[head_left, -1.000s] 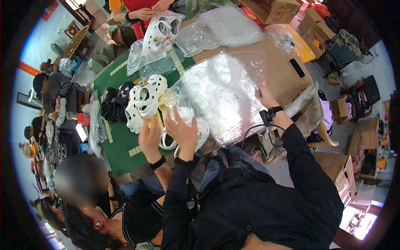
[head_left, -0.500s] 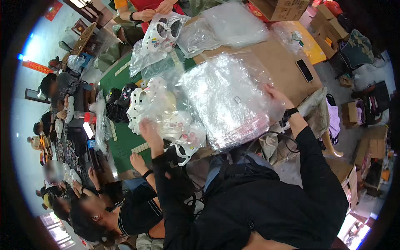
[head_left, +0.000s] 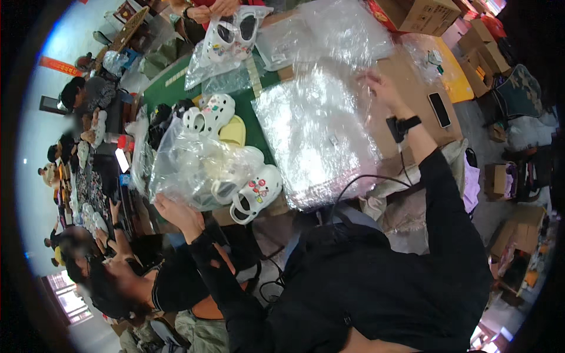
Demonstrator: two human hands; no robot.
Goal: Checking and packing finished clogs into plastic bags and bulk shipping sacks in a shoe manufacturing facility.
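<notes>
My left hand is closed on the near-left edge of a clear plastic bag, which lies puffed out partly over the shoes. Beside that bag are white clogs with colourful charms: one clog is nearest me, and another clog lies farther back. A yellow shoe shows between them. My right hand is over the right edge of a shiny stack of clear plastic bags, its fingers bent and apart. Whether its fingertips touch the top film is unclear.
Across the table another person's hands hold a bag with white clogs. A black phone lies at the right, near a cardboard box. A co-worker sits at my left. A black cable crosses near the stack.
My left hand has moved left and nearer me, and the clear bag now spreads leftward, uncovering a clog and the yellow shoe. My right hand has moved farther away along the stack's edge.
</notes>
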